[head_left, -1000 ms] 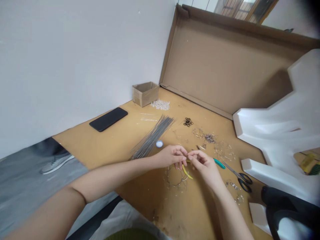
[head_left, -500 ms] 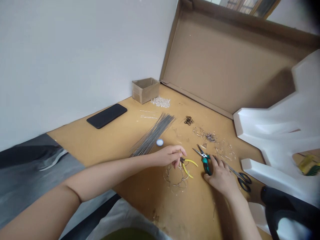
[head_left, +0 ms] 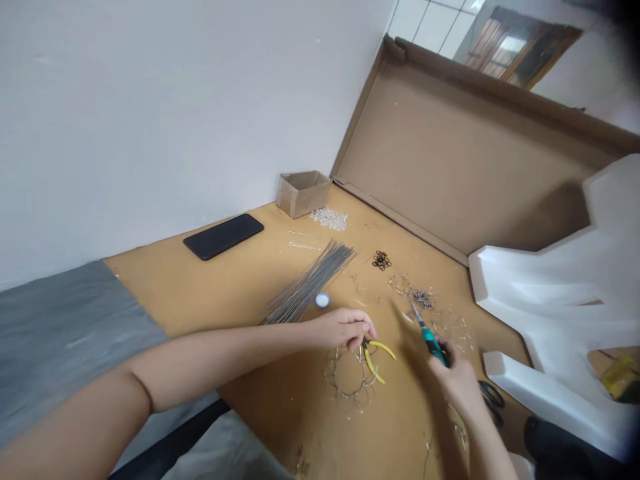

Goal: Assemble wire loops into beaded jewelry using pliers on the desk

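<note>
My right hand (head_left: 457, 377) is closed around green-handled needle-nose pliers (head_left: 431, 341), lifted off the table with the jaws pointing away from me. My left hand (head_left: 350, 328) has its fingers curled beside the head of yellow-handled pliers (head_left: 376, 363), which lie with handles spread. Just below these fingers is a ring of bent wire loops (head_left: 350, 390); whether the fingertips grip it is hidden. A bundle of straight grey wires (head_left: 310, 283) and a small round white piece with a blue rim (head_left: 323, 300) lie beyond my left forearm.
Along the back are a black phone-like slab (head_left: 223, 237), a small cardboard box (head_left: 303, 195) and clear beads (head_left: 330, 219). Black rings (head_left: 381, 260) and small metal bits (head_left: 423, 298) lie mid-table. Scissors (head_left: 493, 395) and white foam (head_left: 525, 280) stand right, below a large cardboard sheet (head_left: 465, 153).
My right hand has picked up the green-handled pliers from the table, and their jaws have come together. My left hand stays by the yellow pliers. The whole view has shifted slightly.
</note>
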### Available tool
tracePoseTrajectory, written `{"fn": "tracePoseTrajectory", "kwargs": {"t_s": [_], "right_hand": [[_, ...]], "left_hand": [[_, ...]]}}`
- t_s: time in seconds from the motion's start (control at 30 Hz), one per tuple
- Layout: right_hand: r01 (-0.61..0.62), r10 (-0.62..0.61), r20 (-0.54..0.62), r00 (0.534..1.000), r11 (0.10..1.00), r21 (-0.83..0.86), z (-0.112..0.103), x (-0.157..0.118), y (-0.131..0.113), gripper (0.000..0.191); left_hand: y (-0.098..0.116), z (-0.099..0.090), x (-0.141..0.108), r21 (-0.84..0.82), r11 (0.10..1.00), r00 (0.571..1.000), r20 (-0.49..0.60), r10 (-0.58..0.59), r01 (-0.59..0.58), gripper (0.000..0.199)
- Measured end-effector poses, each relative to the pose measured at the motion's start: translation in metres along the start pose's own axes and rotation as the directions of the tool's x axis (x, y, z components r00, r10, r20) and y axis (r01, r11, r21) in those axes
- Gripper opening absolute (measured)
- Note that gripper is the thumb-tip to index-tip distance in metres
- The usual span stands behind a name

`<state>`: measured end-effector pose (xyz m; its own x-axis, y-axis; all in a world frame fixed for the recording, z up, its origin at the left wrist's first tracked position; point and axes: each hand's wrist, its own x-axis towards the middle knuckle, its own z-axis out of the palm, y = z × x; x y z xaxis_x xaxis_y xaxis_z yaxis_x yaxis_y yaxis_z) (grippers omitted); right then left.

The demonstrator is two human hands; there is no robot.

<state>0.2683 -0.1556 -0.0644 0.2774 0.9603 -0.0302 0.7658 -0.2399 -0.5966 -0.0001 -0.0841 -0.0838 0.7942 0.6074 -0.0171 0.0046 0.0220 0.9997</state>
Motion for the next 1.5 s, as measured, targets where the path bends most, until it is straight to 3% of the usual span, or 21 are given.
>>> {"fn": "tracePoseTrajectory", "kwargs": {"t_s": [0.07, 0.13, 0.2, 0.3, 0.37, 0.47, 0.6, 0.9, 1.1, 1.33, 1.43, 1.5], "right_hand": [[0.028, -0.053, 0.061, 0.997, 0.934, 0.356, -0.01, 0.0, -0.011, 0.044], [0.057, -0.151, 0.108, 0.983, 0.797, 0.601, -0.018, 0.0, -0.029, 0.055], [0.051, -0.224, 0.148, 0.963, 0.694, 0.718, -0.022, -0.001, -0.05, 0.059], [0.006, -0.234, 0.176, 0.956, 0.617, 0.787, -0.021, -0.003, -0.072, 0.042], [0.03, -0.215, 0.133, 0.967, 0.62, 0.784, -0.018, -0.003, -0.075, 0.038], [0.075, -0.209, 0.088, 0.974, 0.662, 0.745, -0.018, -0.002, -0.071, 0.035], [0.124, -0.203, 0.047, 0.978, 0.746, 0.654, -0.027, -0.007, -0.067, 0.036], [0.113, -0.273, 0.173, 0.946, 0.781, 0.614, -0.034, -0.014, -0.068, 0.044], [0.123, -0.301, 0.212, 0.93, 0.797, 0.591, -0.034, -0.015, -0.069, 0.036], [0.138, -0.291, 0.179, 0.94, 0.801, 0.582, -0.038, -0.015, -0.068, 0.04], [0.171, -0.256, 0.147, 0.955, 0.885, 0.432, -0.044, -0.012, -0.066, 0.041], [0.17, -0.192, 0.125, 0.973, 0.971, 0.166, -0.042, -0.006, -0.063, 0.039]], "left_hand": [[-0.001, -0.002, 0.001, 0.016, 1.0, 0.999, -0.038, 0.015, -0.014, 0.029], [0.005, -0.005, 0.005, 0.035, 0.999, 0.996, -0.08, 0.03, -0.027, 0.027], [0.021, -0.009, 0.009, 0.076, 0.996, 0.995, -0.088, 0.05, -0.044, 0.024], [0.058, -0.017, 0.017, 0.176, 0.977, 0.992, -0.033, 0.124, -0.116, 0.025], [0.081, -0.02, 0.022, 0.267, 0.953, 0.989, 0.047, 0.139, -0.146, 0.025], [0.104, -0.019, 0.027, 0.295, 0.931, 0.975, 0.011, 0.221, -0.214, 0.027], [0.117, -0.007, 0.031, 0.259, 0.929, 0.962, 0.001, 0.273, -0.264, 0.028], [0.116, 0.0, 0.035, 0.222, 0.947, 0.969, -0.024, 0.244, -0.233, 0.024], [0.113, 0.0, 0.038, 0.173, 0.953, 0.968, 0.005, 0.251, -0.248, 0.024], [0.112, -0.001, 0.039, 0.135, 0.962, 0.972, 0.038, 0.233, -0.236, 0.023], [0.113, -0.003, 0.037, 0.169, 0.966, 0.98, -0.01, 0.199, -0.195, 0.017], [0.115, -0.005, 0.035, 0.235, 0.953, 0.976, -0.058, 0.209, -0.19, 0.012]]}}
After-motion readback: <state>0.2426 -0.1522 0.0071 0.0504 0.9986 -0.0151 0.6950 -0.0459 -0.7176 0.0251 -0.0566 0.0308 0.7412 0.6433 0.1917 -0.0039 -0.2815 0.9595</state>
